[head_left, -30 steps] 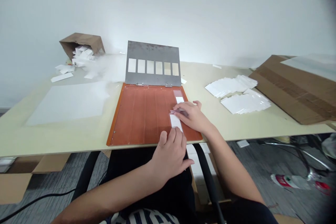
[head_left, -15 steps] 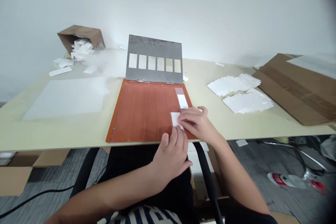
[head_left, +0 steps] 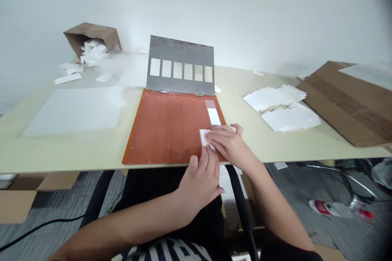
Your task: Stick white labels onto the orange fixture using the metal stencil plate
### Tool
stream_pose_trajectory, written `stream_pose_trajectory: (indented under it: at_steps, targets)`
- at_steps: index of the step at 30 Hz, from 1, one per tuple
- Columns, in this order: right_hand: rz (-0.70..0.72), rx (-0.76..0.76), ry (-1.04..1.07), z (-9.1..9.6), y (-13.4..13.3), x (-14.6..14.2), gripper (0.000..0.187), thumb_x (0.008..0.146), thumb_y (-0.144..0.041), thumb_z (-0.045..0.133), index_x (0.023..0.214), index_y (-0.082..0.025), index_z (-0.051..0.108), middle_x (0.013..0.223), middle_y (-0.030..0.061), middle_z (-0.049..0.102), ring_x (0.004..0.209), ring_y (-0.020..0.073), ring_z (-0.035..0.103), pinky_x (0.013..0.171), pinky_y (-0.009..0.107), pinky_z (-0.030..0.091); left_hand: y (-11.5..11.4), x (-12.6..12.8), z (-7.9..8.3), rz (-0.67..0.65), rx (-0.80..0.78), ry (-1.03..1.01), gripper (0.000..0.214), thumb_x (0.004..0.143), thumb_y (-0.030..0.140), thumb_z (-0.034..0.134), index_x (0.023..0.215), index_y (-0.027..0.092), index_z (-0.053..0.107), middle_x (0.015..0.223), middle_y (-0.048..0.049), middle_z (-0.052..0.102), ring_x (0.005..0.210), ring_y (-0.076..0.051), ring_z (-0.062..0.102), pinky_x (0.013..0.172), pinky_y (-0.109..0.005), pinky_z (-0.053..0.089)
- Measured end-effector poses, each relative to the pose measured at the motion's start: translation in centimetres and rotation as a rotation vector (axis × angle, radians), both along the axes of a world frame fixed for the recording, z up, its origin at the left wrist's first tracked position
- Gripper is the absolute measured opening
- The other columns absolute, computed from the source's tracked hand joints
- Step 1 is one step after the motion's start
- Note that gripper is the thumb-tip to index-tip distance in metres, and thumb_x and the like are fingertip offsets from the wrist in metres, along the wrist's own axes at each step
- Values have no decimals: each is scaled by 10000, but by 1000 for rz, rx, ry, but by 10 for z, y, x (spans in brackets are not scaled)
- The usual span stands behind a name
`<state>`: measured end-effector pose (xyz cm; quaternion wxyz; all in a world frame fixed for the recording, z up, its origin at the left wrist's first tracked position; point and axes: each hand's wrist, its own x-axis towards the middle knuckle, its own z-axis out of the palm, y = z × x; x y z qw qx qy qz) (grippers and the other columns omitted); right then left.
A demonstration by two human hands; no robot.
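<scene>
A small white card [head_left: 203,133] lies on the orange-red board [head_left: 165,130], near its front right part. My right hand [head_left: 228,142] is closed on the card from the right, its fingertips and thumb together and the little finger raised. From below, the fingertips of my left hand [head_left: 199,179] touch the card's near end; its thumb and little finger stand apart from the other fingers. Between the hands, part of the card is hidden. A white strip with a pinkish end [head_left: 213,116] lies further back on the board. Hinged to its rear edge, a grey metal plate [head_left: 183,47] with several rectangular windows stands raised.
On the right are two fanned stacks of white packets [head_left: 290,116] and a large cardboard box [head_left: 343,102]. At left lies a translucent sheet [head_left: 73,110], behind it a tipped carton [head_left: 113,38] spilling white pieces. A bottle [head_left: 327,208] lies on the floor.
The camera view has shifted slightly. My right fingertips have slid a little left over the white card; my left hand stays nearly still at its near end.
</scene>
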<state>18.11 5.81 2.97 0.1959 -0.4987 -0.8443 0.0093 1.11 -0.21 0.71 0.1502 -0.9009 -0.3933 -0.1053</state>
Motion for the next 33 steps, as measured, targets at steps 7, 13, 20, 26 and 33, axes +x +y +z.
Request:
stream_pose_trajectory:
  at_steps: [7,13,20,26,33]
  targets:
    - [6,35,-49,-2,-1,0,283,1004,-241,411,944,-269,685,1043,3,741,1105,227,597,1005,454,188,0,0,1,5,-12,6,764,857,655,502,1375,94,533,1408,-178,543,1328,-322,399,931,-379,347]
    - [21,40,12,-1,-1,-1,273,1009,-253,421,916,-266,678,1019,-7,745,1085,223,602,1002,453,176,0,1,2,11,18,6,760,859,658,494,1351,81,552,1381,-172,570,1301,-303,422,929,-369,344]
    - [21,32,27,-1,-1,-1,259,1002,-249,438,928,-266,685,1016,-8,746,1091,225,599,992,449,180,-1,0,3,13,47,16,766,839,673,510,1331,89,571,1367,-160,583,1279,-304,423,916,-372,338]
    - [23,39,25,-1,-2,-2,271,1008,-234,421,936,-261,680,1014,0,750,1095,227,597,989,448,173,-1,1,2,15,45,5,781,829,676,525,1326,75,571,1368,-168,578,1276,-306,424,918,-371,338]
    - [29,81,27,-4,-1,-2,232,995,-210,454,949,-251,677,1000,6,752,1074,215,601,999,442,165,-1,2,1,17,49,10,758,856,665,489,1337,83,560,1367,-160,576,1287,-300,414,932,-377,325]
